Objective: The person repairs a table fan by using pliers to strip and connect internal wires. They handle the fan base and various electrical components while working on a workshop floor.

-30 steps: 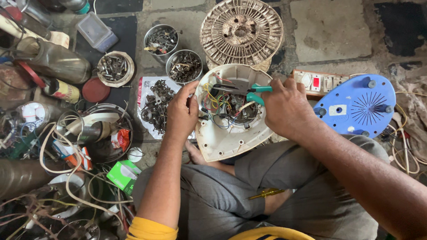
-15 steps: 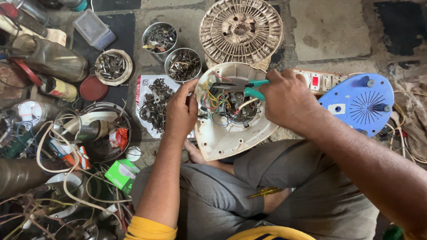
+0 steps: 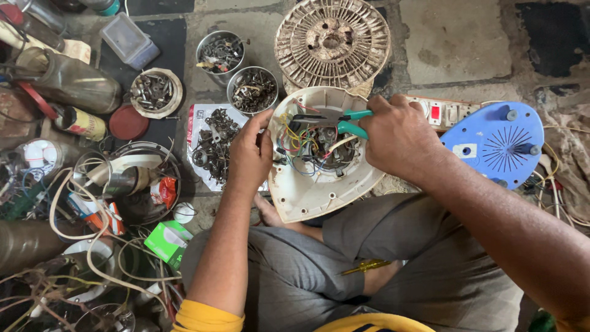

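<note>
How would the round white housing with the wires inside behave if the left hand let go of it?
The white housing rests tilted on the person's leg, steadied by the left hand, so it would probably tip or slide. It looks like thin plastic, likely light and fairly stiff. The loose coloured wires look floppy and could snag the green-handled pliers.

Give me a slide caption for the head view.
Right hand works green-handled pliers into wiring inside a white housing steadied by left hand.

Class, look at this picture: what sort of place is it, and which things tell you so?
Probably a floor-level appliance repair workshop: tins of metal parts, an opened appliance base with coloured wires, and green-handled pliers.
</note>
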